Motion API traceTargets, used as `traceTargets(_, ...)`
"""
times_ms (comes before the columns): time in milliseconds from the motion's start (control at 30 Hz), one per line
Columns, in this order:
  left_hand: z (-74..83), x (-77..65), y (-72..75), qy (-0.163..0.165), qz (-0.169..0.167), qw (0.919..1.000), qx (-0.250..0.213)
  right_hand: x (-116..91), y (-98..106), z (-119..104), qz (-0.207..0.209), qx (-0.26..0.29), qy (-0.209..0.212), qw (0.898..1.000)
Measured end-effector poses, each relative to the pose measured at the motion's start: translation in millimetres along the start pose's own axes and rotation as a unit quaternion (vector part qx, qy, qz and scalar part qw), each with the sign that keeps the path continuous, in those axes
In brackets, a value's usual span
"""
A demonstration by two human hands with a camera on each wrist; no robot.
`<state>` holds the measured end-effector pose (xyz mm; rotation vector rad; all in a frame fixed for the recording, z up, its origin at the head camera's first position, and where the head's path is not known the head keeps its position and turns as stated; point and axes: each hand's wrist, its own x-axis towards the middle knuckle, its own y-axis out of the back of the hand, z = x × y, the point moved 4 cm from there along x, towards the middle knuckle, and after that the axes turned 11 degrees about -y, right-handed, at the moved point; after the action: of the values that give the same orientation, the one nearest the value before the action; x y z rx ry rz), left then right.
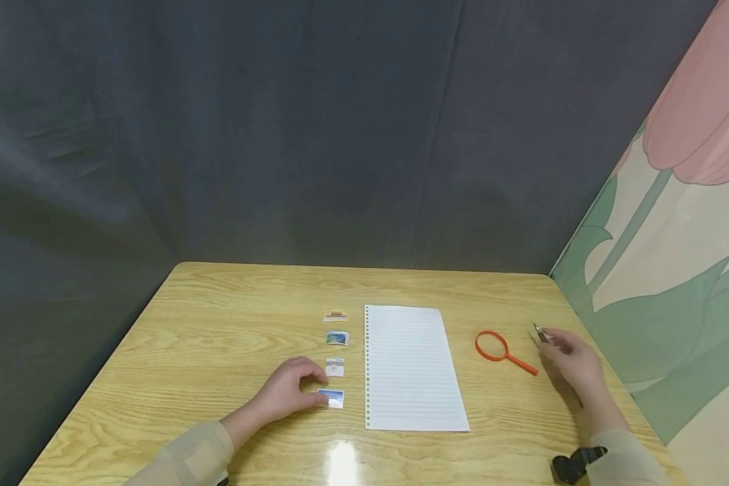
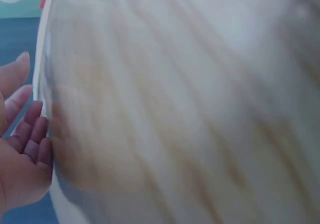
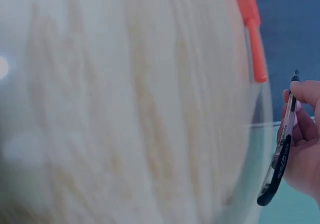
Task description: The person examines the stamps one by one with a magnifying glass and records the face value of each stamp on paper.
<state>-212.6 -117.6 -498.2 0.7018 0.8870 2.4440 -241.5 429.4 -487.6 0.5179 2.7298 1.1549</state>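
Note:
My left hand [image 1: 288,390] is by the lower end of a column of small stamp-like pictures, its thumb tip at the blue-and-white picture [image 1: 335,398]. A gap shows between thumb and forefinger, and the fingers bend loosely in the left wrist view. Just above lies a grey-and-white picture [image 1: 335,367], then a green-and-blue one [image 1: 337,338] and a yellow-and-red one [image 1: 336,315]. On the right, my right hand [image 1: 574,364] pinches a slim pen [image 3: 282,156] with clear and black parts, its dark tip pointing away from me. Below the pen lies a red magnifying glass [image 1: 508,356].
A lined white sheet [image 1: 410,368] with punched holes on its left edge lies mid-table, between pictures and magnifying glass. The wooden table [image 1: 219,317] meets a dark curtain [image 1: 340,135] behind and a tulip-patterned cloth [image 1: 674,304] at right.

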Motion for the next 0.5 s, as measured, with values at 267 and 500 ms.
traceTargets(267, 33.0, 15.4, -14.2, -0.012, 0.017, 0.9997, 0.011, -9.6, 2.3, -34.7, -0.015, 0.062, 0.077, 0.995)
traceTargets(500, 59.1, 27.1, -36.9, -0.034, 0.013, 0.9992, 0.017, -18.6, -9.2, -65.7, -0.051, 0.142, 0.119, 0.981)
